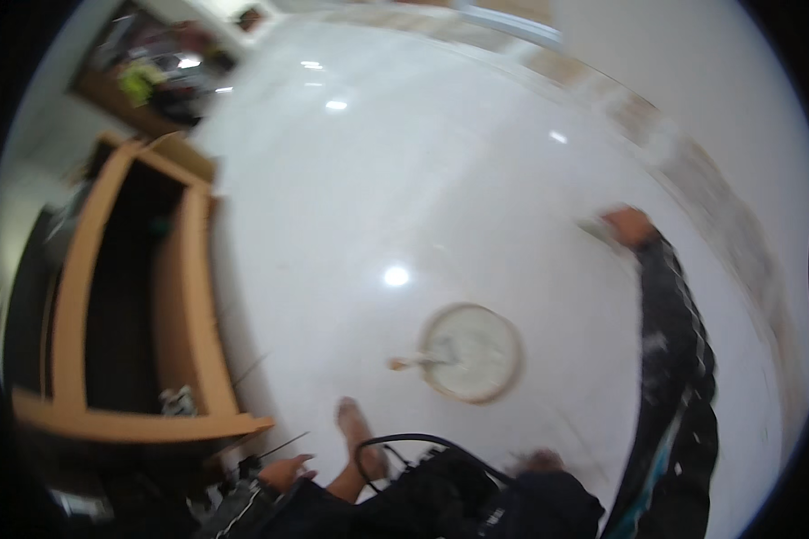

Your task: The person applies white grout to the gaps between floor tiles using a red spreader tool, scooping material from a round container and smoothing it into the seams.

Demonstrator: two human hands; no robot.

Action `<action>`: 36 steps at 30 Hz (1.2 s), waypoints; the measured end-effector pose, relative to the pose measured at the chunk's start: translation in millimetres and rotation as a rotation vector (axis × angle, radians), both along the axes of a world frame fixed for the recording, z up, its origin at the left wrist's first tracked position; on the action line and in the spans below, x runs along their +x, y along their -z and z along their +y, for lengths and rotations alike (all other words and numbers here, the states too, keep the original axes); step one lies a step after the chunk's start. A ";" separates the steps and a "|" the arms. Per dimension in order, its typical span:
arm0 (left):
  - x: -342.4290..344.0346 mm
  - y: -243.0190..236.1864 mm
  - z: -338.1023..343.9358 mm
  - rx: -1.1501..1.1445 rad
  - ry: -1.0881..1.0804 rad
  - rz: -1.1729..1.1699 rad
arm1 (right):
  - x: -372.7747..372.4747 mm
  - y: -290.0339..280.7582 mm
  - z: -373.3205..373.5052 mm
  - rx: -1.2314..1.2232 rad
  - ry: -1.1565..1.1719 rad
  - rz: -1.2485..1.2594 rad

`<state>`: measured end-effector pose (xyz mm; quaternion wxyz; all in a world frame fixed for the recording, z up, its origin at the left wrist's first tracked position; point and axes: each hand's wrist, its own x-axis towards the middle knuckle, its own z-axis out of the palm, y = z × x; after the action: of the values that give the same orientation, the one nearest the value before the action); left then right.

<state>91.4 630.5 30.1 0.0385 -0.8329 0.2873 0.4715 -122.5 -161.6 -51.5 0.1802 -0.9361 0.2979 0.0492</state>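
At the right, my right hand (631, 225) grips a blurred flat pale tool (597, 229), low over or on the white floor (351, 180); I cannot tell whether it touches. My left hand (286, 472) is low at the left with fingers apart and nothing visible in it, beside my bare foot. In front of my feet sits a round container (476, 359) of pale material, with a handled tool (408, 362) resting across its left rim.
An orange-brown wooden cabinet frame (207, 314) with a dark interior stands along the left. A pile of mixed items (144, 81) lies at the back left. A pale wall (710, 90) with a streaked band along its foot curves round the right. A dark cable loops by my legs.
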 end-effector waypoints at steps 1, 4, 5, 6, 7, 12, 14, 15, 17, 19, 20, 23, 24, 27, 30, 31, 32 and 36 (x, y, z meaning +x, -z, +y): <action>-6.7 -6.8 -11.0 0.035 0.011 0.047 | -8.6 -6.0 6.4 0.049 0.048 0.099; -24.7 -27.4 -19.1 -0.006 0.003 0.036 | -22.3 -10.7 0.8 0.001 -0.002 0.251; -31.6 -29.3 -20.0 0.000 0.005 0.037 | -24.0 -3.0 -5.1 -0.010 -0.024 0.233; -29.0 -16.6 -16.2 -0.016 0.022 0.039 | -29.9 4.7 -15.3 -0.046 -0.086 0.271; -20.6 -11.3 -19.3 -0.028 0.027 0.029 | -32.7 4.2 -22.5 -0.078 -0.137 0.314; -0.2 -9.8 -32.5 0.021 0.132 0.011 | 4.1 -25.7 -24.8 -0.124 -0.257 0.255; 13.7 -37.1 -32.1 -0.039 0.082 -0.040 | 23.5 -43.0 -7.9 -0.152 -0.306 0.256; 11.1 -43.7 -21.7 -0.099 0.091 -0.130 | 33.0 -35.4 0.7 -0.145 -0.332 0.238; 21.8 -48.2 -18.9 -0.033 0.055 -0.136 | 32.1 -33.2 10.7 -0.148 -0.382 0.102; 27.3 -28.8 -22.1 -0.086 0.023 -0.060 | 1.6 -43.1 16.7 -0.104 -0.359 0.158; 31.3 -22.1 -27.9 -0.083 0.005 -0.033 | -10.5 -51.5 21.3 -0.057 -0.365 0.157; 20.5 -19.8 -13.9 -0.082 0.010 -0.046 | -45.4 -44.3 41.9 -0.095 -0.435 0.236; 31.1 5.5 -4.0 -0.098 -0.005 -0.013 | -56.2 -31.7 50.5 -0.114 -0.447 0.262; 36.3 40.6 -6.5 -0.090 0.002 0.023 | -89.8 1.0 62.2 -0.125 -0.477 0.345; 38.1 14.2 -40.4 -0.061 0.103 0.010 | -136.2 14.9 51.7 -0.061 -0.383 0.370; 51.3 6.8 -35.5 -0.023 0.070 -0.026 | -137.0 28.8 57.5 -0.040 -0.323 0.342; 64.1 -1.7 -31.1 0.013 0.039 -0.065 | -136.4 42.5 63.8 -0.031 -0.263 0.314; 60.0 3.9 -16.8 -0.070 -0.025 -0.012 | -172.8 62.4 92.2 0.028 0.018 0.307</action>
<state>151.4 613.7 26.2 0.0053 -0.8400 0.2931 0.4566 -295.3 -69.5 -113.9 0.1462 -0.9122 0.3297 0.1945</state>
